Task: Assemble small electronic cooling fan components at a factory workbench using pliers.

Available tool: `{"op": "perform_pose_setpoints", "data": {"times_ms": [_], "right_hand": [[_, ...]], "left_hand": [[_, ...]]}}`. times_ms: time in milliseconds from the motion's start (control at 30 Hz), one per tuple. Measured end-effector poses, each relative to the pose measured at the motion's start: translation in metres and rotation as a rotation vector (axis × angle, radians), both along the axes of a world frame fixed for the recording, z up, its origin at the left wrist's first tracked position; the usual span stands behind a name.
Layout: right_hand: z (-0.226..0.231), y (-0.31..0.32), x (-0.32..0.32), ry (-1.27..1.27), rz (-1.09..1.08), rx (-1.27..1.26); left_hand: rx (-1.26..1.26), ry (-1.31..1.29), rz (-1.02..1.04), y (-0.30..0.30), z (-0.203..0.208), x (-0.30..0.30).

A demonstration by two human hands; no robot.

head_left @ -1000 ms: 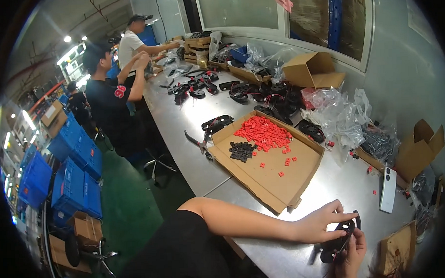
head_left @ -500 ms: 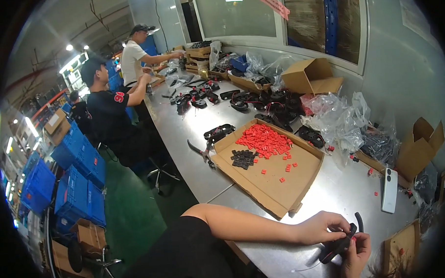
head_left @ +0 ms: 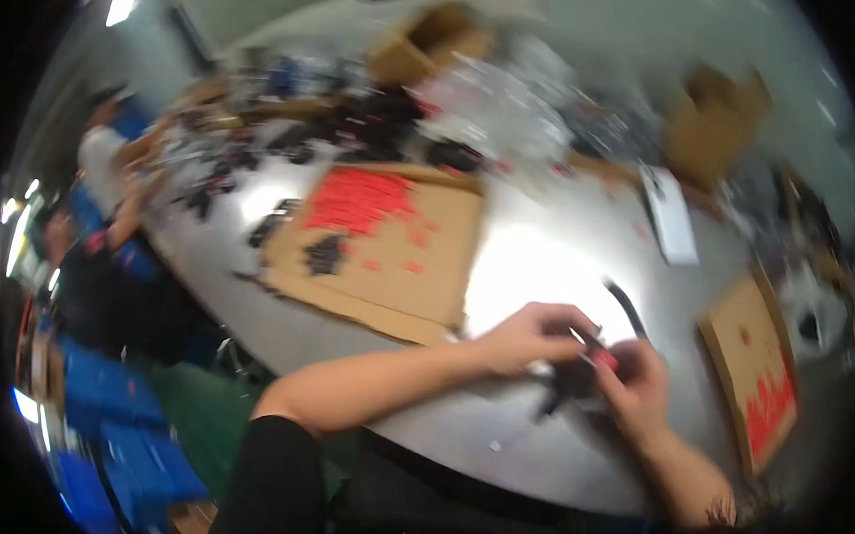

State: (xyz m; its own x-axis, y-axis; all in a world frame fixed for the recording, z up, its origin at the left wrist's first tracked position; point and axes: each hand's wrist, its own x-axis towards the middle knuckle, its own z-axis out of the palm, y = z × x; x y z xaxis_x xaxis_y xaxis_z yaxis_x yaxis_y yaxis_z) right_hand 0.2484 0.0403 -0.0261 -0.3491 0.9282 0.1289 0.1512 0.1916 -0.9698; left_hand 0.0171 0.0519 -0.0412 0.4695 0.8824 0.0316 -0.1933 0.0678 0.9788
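Note:
Over the near part of the metal table, both my hands are at a black plastic part [head_left: 571, 382], blurred by motion. My left hand [head_left: 540, 336] is closed on its upper side, thumb and fingers pinching. My right hand [head_left: 636, 384] is closed at its right side, with a small red piece [head_left: 603, 358] at the fingertips. A curved black strip [head_left: 625, 307] sticks up behind the right hand; whether it joins the part, I cannot tell. To the left lies a shallow cardboard tray [head_left: 419, 300] holding a heap of small red pieces [head_left: 359, 202] and a few black ones [head_left: 324, 255].
A second cardboard tray [head_left: 728, 369] with red pieces stands on the right. Beyond are a white phone [head_left: 669, 216], clear plastic bags [head_left: 497, 109], open cardboard boxes [head_left: 714, 125] and black parts [head_left: 366, 123]. Two people work at the table's far left; blue crates [head_left: 111, 382] stand on the floor.
My view has swung right and down, so the trays and table appear further left and higher. Both hands stay at the black part, and more of my right forearm shows.

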Motion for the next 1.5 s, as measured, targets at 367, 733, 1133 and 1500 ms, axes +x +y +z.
{"op": "perform_pose_setpoints", "data": {"times_ms": [367,733,1133,1500], "right_hand": [[0.005,0.015,0.013,0.143,0.139,-0.025],[-0.001,0.007,0.011,0.131,0.132,-0.044],[-0.005,0.014,0.010,0.082,0.092,0.280],[-0.001,0.014,0.012,-0.076,0.125,0.191]], "left_hand": [[-0.082,-0.057,0.137,0.008,0.012,0.010],[-0.083,-0.069,0.042,-0.001,0.016,0.008],[-0.029,0.091,0.005,0.004,0.019,0.006],[-0.028,0.063,0.053,0.001,0.012,0.004]]}}
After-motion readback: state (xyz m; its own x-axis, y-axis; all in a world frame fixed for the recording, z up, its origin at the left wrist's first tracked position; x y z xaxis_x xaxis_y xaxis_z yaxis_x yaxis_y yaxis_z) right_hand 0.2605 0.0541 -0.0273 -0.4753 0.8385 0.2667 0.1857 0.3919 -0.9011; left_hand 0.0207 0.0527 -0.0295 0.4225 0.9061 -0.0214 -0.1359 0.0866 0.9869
